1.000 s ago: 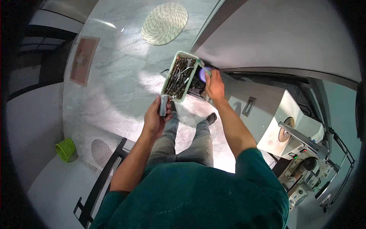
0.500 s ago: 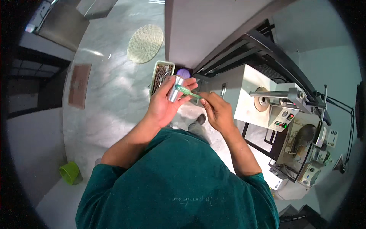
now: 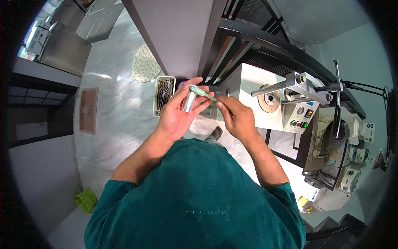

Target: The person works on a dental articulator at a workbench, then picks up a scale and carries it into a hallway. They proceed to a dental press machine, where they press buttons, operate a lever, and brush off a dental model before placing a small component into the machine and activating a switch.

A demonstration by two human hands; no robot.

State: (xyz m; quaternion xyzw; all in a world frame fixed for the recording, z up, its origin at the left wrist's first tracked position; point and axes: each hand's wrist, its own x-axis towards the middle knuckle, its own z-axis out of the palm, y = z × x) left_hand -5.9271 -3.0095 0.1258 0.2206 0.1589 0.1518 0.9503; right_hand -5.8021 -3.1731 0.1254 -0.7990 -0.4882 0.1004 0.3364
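A shiny silver metal cylinder (image 3: 189, 102) rests in my left hand (image 3: 171, 119). The palm faces up, the thumb and curved fingers lie about the cylinder, and the fingertips point away from me. Pinched between the thumb and fingers of my right hand (image 3: 239, 120) is the handle of a green toothbrush (image 3: 202, 93). Its head is at the far end of the cylinder, seemingly against it; whether the bristles touch cannot be made out. Both hands are held up in front of my chest, above the floor.
On the right stands a white machine (image 3: 251, 81) with a round plate, metal bars and a button panel. Beyond my left hand is a pale tray (image 3: 157, 108) of metal pieces. Farther left are a woven mat (image 3: 145, 64), a brown mat (image 3: 88, 111) and a green basket (image 3: 86, 201).
The toothbrush head has shifted from the cylinder's side to its far end. My view has turned, so the machine and tray appear farther left.
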